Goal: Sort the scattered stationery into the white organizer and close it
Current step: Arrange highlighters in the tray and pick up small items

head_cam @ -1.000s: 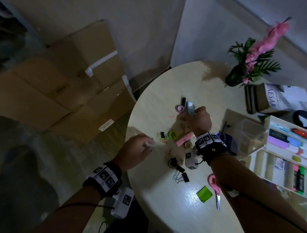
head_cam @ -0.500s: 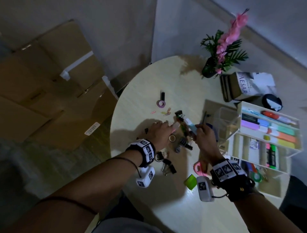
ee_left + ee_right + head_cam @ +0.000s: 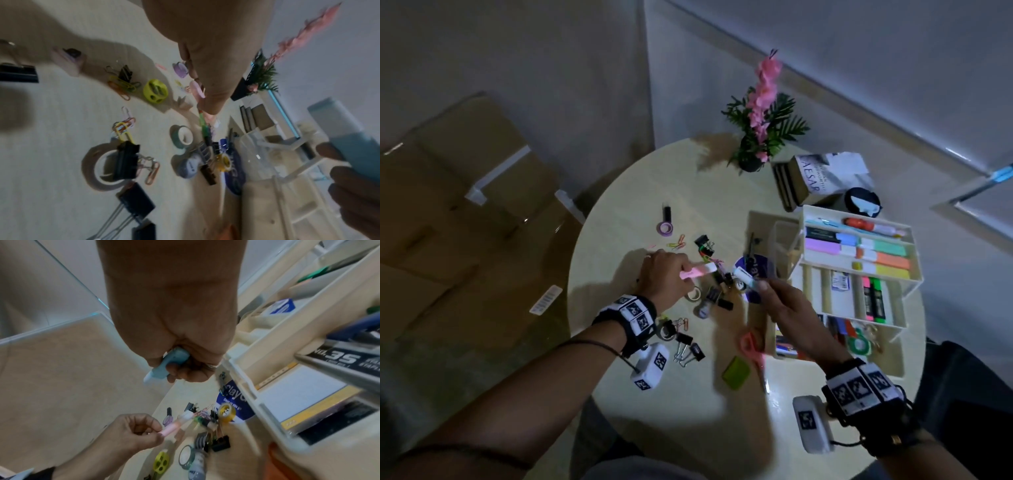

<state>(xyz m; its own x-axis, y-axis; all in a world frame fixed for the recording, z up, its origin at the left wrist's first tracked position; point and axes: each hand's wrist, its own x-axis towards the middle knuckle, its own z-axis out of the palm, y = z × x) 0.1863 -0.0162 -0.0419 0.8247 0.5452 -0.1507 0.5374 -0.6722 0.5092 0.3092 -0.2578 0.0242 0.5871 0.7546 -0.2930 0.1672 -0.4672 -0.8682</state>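
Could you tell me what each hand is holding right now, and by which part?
Left hand pinches a pink highlighter at its rear end; right hand grips a blue highlighter mid-body.

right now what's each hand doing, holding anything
Left hand: fingers pinch a pink highlighter, held above the table.
Right hand: fingers curled round a blue highlighter.

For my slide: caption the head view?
Left hand holds a pink marker, right hand a blue one, beside the white organizer.
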